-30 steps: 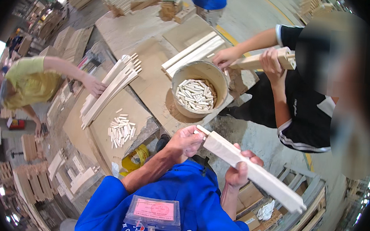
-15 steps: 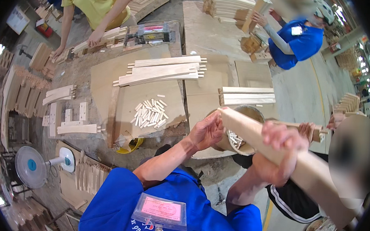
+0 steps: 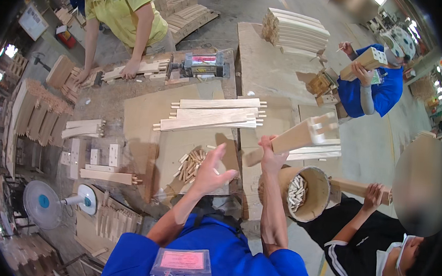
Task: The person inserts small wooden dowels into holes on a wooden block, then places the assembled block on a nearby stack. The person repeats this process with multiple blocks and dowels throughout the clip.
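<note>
My right hand point(image 3: 272, 154) grips a pale wooden rail point(image 3: 297, 135) tilted over the table, its far end blurred with what look like pegs sticking out. My left hand point(image 3: 212, 172) is open, thumb and fingers spread, above a pile of wooden dowels point(image 3: 191, 162) on the cardboard. Beyond both hands lie several wooden rails with dowel ends point(image 3: 214, 118), stacked side by side. Right of my right forearm stands a round bucket point(image 3: 324, 190) with more dowels point(image 3: 297, 192) inside.
Short wooden blocks point(image 3: 78, 153) and rails lie at the left. A bench machine point(image 3: 203, 65) stands farther back. Co-workers handle wood at the far left, far right and near right, one holding a wooden piece point(image 3: 353, 187) beside the bucket. A fan point(image 3: 43, 204) stands at lower left.
The rail has swung from the right side to above the table, now in my right hand only. My left hand has let go of it and moved left, over the dowels.
</note>
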The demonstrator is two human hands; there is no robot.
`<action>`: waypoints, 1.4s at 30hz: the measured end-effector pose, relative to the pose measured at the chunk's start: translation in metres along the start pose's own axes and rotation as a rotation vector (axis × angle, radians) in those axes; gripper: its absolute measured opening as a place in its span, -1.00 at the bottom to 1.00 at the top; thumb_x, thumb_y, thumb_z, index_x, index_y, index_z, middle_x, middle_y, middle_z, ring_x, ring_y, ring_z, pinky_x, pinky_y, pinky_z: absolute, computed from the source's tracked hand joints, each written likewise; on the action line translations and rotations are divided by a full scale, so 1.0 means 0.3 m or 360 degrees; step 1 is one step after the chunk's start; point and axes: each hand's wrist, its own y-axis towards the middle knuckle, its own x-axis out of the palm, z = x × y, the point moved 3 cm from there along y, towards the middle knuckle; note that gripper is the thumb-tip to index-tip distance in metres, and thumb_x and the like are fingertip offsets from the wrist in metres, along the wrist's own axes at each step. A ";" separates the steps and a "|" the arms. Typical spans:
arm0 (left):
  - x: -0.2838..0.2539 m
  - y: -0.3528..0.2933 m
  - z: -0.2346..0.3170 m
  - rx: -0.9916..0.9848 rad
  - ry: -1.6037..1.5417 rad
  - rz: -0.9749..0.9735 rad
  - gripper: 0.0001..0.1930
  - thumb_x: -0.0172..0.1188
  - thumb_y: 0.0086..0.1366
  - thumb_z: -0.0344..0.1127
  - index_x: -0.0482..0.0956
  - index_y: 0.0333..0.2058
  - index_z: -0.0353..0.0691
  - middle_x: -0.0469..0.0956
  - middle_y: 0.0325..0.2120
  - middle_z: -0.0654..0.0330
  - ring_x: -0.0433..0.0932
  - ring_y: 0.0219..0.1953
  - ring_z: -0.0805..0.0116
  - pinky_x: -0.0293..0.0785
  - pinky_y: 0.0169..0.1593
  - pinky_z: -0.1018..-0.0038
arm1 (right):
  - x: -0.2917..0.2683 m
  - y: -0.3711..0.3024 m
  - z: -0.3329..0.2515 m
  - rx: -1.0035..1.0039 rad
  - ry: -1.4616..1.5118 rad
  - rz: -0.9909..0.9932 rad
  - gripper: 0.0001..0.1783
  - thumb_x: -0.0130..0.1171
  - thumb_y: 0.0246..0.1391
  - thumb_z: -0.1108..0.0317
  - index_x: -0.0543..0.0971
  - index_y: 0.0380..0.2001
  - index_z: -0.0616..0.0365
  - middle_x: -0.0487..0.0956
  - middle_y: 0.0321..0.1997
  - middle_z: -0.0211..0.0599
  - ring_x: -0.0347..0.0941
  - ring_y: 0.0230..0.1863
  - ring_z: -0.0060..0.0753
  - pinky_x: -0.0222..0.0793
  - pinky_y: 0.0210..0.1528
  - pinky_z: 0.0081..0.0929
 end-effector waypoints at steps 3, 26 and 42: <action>0.015 0.142 0.085 0.0519 0.0564 -0.0187 -0.25 0.44 0.09 -0.26 0.35 0.25 -0.25 0.59 -0.08 -0.02 0.60 -0.05 0.00 0.57 -0.04 0.22 | 0.091 -0.042 -0.126 -0.0072 0.0494 -0.0236 -0.66 0.30 0.16 0.25 0.55 -0.14 0.31 0.61 -0.11 -0.10 0.58 -0.08 -0.20 0.48 0.05 -0.25; 1.007 0.339 -0.083 0.1326 0.0955 -0.1056 -0.34 0.39 0.13 -0.11 0.43 0.15 -0.28 0.55 -0.20 0.00 0.52 -0.10 0.04 0.47 -0.06 0.18 | -0.471 -0.869 0.134 0.1331 -0.0478 0.0207 -0.20 0.40 0.05 0.06 0.40 0.29 0.21 0.58 0.20 -0.08 0.56 0.15 -0.17 0.47 0.15 -0.27; 0.515 0.254 -0.122 -0.0337 0.1031 -0.2007 -0.53 0.39 0.03 -0.19 0.56 -0.13 -0.37 0.65 -0.26 0.01 0.64 -0.16 0.17 0.56 0.00 0.31 | -0.284 -0.659 0.267 0.1093 0.0673 0.0088 -0.11 0.31 0.22 0.11 0.12 0.39 0.41 0.41 0.34 -0.06 0.42 0.26 -0.34 0.39 0.20 -0.41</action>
